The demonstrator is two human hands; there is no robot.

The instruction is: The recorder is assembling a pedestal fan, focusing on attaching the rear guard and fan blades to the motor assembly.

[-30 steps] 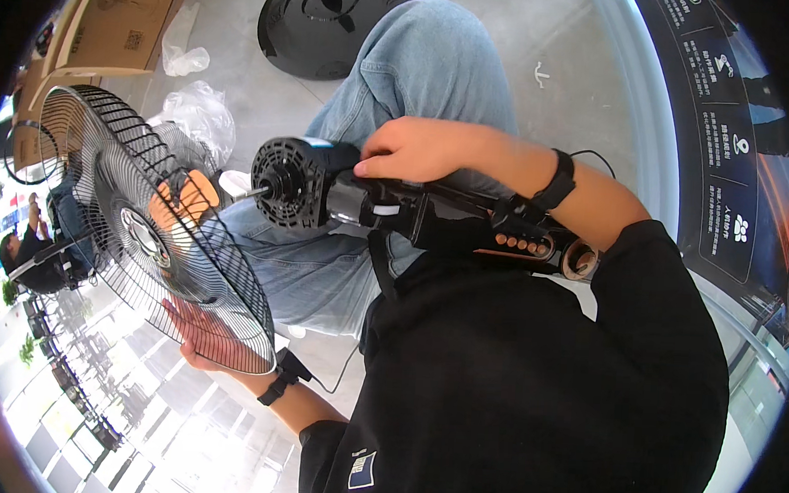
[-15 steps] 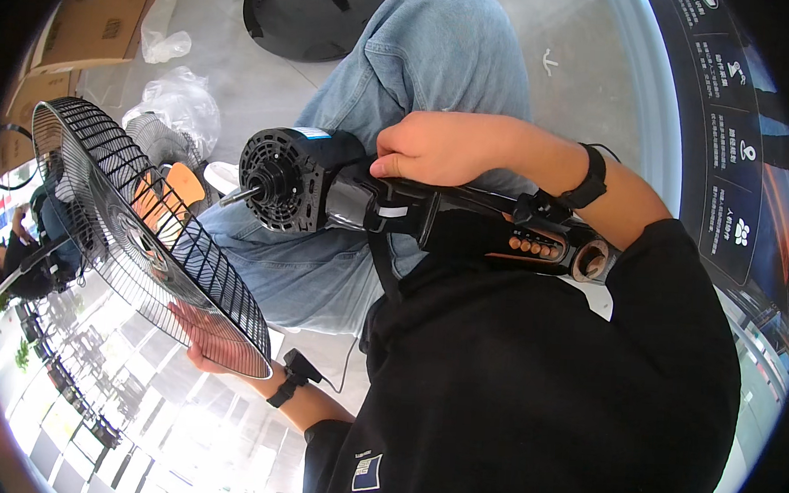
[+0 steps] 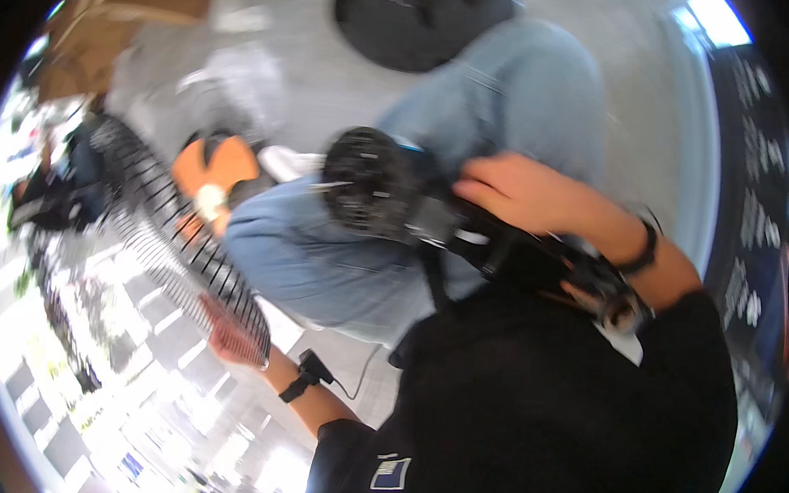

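The wire fan grille [image 3: 177, 226], black and round, is tilted on edge at the left. My left hand [image 3: 234, 327] grips its lower rim, the fingers showing through the wires. Across my lap lies the black fan body, with its motor head [image 3: 362, 182] and thin metal shaft pointing left, toward the grille but apart from it. My right hand [image 3: 522, 195] is curled over the fan's neck just behind the motor, and seems to hold it. The body runs on under my right forearm to a hollow end [image 3: 623, 314]. Motion blurs much of this.
Orange fan blades [image 3: 215, 175] lie on the floor beyond the grille, near clear plastic wrap [image 3: 242, 82]. A round black base [image 3: 415, 20] is at the far side. Cardboard boxes [image 3: 148, 6] stand at the far left, a dark printed panel [image 3: 744, 220] at the right.
The view has shifted, so the fan body and my legs sit further right. The grille is turned more edge-on, uncovering the orange blades. Both hands keep their places on the grille and fan.
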